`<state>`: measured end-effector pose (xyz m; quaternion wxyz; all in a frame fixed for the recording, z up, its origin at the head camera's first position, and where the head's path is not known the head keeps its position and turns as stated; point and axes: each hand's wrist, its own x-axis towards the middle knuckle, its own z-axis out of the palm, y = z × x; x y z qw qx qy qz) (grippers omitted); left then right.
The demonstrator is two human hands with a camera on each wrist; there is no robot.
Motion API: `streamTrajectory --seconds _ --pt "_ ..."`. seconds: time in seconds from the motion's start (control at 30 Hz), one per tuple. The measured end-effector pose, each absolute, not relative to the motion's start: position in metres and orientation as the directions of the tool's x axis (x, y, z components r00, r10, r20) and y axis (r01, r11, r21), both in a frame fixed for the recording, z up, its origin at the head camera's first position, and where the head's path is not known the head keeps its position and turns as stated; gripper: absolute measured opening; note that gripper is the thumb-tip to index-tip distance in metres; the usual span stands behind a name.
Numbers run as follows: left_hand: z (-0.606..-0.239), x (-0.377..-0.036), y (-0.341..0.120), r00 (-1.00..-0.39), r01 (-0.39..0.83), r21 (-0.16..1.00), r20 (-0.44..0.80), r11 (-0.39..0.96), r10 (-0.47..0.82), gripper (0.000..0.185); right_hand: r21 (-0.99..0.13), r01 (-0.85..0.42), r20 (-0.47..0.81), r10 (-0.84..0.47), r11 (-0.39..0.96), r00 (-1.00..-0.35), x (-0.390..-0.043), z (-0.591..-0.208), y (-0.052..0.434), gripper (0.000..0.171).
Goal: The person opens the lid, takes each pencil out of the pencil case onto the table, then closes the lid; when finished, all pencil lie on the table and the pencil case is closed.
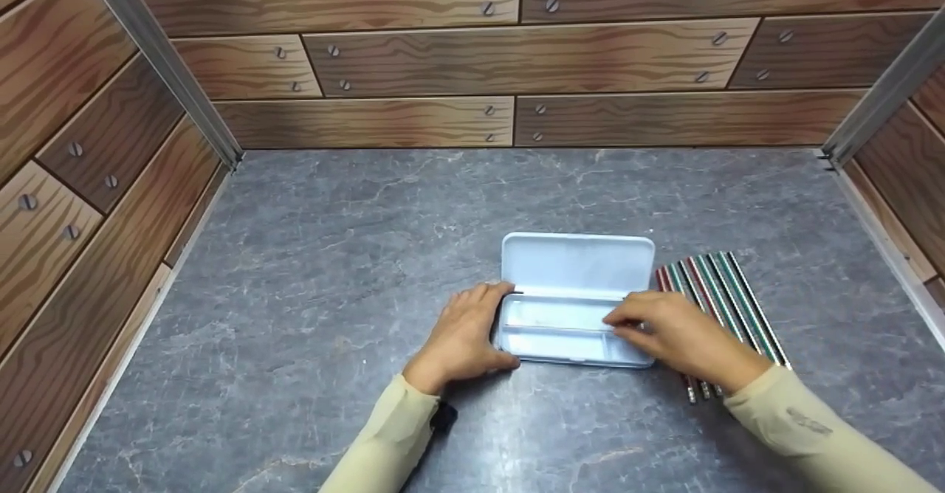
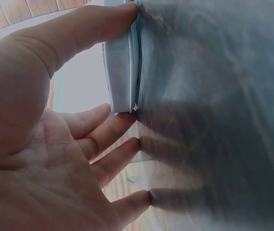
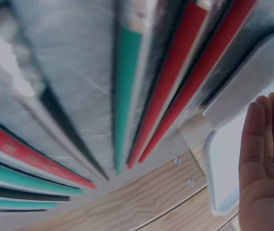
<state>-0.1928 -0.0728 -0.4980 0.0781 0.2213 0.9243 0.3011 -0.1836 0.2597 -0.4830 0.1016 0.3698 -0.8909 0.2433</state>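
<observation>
A light blue pencil case [image 1: 554, 345] lies open on the table, its lid [image 1: 578, 263] folded back on the far side. Dividers split its tray into compartments, and I see no pencils in them. My left hand [image 1: 461, 334] holds the case's left end, thumb at the front corner and fingers at the back; the left wrist view shows fingertips touching the case end [image 2: 119, 77]. My right hand [image 1: 675, 331] hovers over the right part of the tray, thumb and fingertips close together near the divider. In the right wrist view its fingers [image 3: 255, 134] look fairly straight, with nothing visible in them.
Several striped pencils [image 1: 727, 286], red, green and black with silver, lie side by side right of the case, partly under my right hand and forearm. The grey marbled tabletop [image 1: 332, 257] is bounded by wood-patterned walls [image 1: 413, 120] at the back and both sides.
</observation>
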Motion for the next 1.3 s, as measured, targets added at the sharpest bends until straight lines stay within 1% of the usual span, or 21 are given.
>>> streamTrajectory --seconds 0.07,0.17,0.37,0.5,0.87,1.13,1.3 --pt "-0.497 -0.193 -0.072 -0.889 0.362 0.591 -0.014 0.721 0.457 0.101 -0.352 -0.707 0.304 -0.64 0.613 -0.706 -0.185 -0.482 0.256 0.018" --pt "-0.496 -0.194 -0.072 -0.888 0.359 0.595 -0.019 0.72 0.459 0.101 -0.358 -0.676 0.227 -0.643 0.643 -0.732 -0.185 -0.48 0.252 0.016" --pt "-0.496 -0.194 -0.072 -0.892 0.355 0.593 -0.016 0.723 0.451 0.102 -0.422 -0.581 0.143 -0.582 0.696 -0.801 -0.187 -0.478 0.245 0.015" --pt "-0.498 -0.193 -0.072 -0.892 0.355 0.591 -0.017 0.725 0.451 0.102 -0.454 -0.525 0.087 -0.55 0.72 -0.831 -0.188 -0.478 0.243 0.015" --pt "-0.499 -0.192 -0.072 -0.893 0.349 0.595 -0.022 0.724 0.449 0.104 -0.534 -0.473 0.009 -0.554 0.701 -0.832 -0.195 -0.475 0.244 0.012" --pt "-0.497 -0.193 -0.072 -0.891 0.36 0.582 -0.017 0.729 0.454 0.102 -0.552 -0.483 0.044 -0.555 0.68 -0.831 -0.197 -0.473 0.243 0.01" --pt "-0.498 -0.194 -0.072 -0.891 0.366 0.579 -0.01 0.729 0.455 0.102 -0.577 -0.45 0.018 -0.54 0.682 -0.841 -0.199 -0.472 0.244 0.009"
